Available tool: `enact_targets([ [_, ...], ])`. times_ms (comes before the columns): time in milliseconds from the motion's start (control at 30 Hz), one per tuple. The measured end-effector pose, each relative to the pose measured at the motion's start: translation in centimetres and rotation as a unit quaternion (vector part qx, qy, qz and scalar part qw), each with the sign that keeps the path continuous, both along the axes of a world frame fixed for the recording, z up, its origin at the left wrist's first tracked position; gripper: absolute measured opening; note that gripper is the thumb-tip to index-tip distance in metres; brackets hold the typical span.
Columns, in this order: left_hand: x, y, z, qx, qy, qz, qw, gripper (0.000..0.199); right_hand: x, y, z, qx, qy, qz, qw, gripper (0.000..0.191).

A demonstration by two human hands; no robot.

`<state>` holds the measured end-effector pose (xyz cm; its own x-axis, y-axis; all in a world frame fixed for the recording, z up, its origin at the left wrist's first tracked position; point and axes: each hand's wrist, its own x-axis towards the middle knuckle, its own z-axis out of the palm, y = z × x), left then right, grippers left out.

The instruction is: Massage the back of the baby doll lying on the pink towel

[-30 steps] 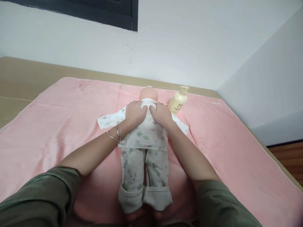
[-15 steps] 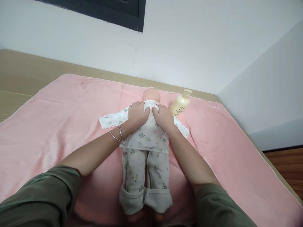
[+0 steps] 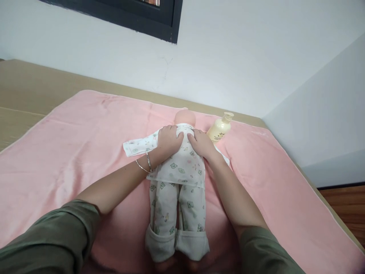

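A baby doll (image 3: 182, 163) lies stretched out on a pink blanket (image 3: 99, 125), its head away from me and no face showing. It wears a white long-sleeved top and white trousers with small green animal prints; the trouser cuffs are turned up. My left hand (image 3: 170, 140) rests on its left-side shoulder, fingers over the edge and thumb laid toward the middle. On the other shoulder lies my right hand (image 3: 202, 144), thumb spread away from its fingers. Both hands press lightly against the cloth. Two silver bangles (image 3: 148, 163) circle my left wrist.
Beyond my right hand, a pale yellow pump bottle (image 3: 220, 128) stands on the blanket beside the doll's head. A tan board surface (image 3: 34, 82) shows around the blanket, against a white wall (image 3: 222, 57) with a dark frame (image 3: 159, 26) above. Brown wood appears at far right.
The view has shifted slightly. My right hand has slid a little outward over the shoulder, its thumb further from its fingers and more of the sleeve covered. My left hand keeps its place.
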<state>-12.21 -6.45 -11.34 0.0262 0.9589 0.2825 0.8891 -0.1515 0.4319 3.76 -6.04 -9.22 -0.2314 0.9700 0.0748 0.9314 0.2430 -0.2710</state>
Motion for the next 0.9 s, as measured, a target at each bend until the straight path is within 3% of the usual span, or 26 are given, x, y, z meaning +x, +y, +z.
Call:
enact_targets([
  [233, -0.4, 0.0, 0.8, 0.011, 0.014, -0.041, 0.999, 0.033, -1.7, -2.0, 0.7, 0.028, -0.066, -0.013, 0.997, 0.046],
  [367, -0.7, -0.8, 2.3, -0.028, 0.082, -0.098, 0.991, 0.032, -3.1, -3.7, 1.1, 0.063, -0.053, 0.041, 0.996, 0.044],
  [467, -0.3, -2.2, 2.7, -0.017, 0.177, -0.159, 0.971, 0.028, -2.8, -2.9, 1.0, 0.050, 0.006, 0.043, 0.998, 0.039],
  [567, 0.1, -3.3, 2.3, 0.016, 0.190, -0.202, 0.961, 0.029, -1.9, -1.2, 0.7, 0.040, 0.041, 0.026, 0.998, 0.037],
  [667, 0.0, -3.0, 1.9, 0.028, 0.145, -0.191, 0.970, 0.027, -1.8, -1.1, 0.3, 0.051, 0.024, 0.015, 0.998, 0.042],
  [800, -0.8, -1.4, 1.8, -0.002, 0.059, -0.117, 0.991, 0.023, -2.7, -3.3, -0.2, 0.088, -0.050, 0.037, 0.994, 0.041],
  [900, -0.7, -1.1, 1.7, -0.020, 0.055, -0.081, 0.995, 0.025, -2.7, -3.5, -0.2, 0.097, -0.041, 0.039, 0.994, 0.040],
])
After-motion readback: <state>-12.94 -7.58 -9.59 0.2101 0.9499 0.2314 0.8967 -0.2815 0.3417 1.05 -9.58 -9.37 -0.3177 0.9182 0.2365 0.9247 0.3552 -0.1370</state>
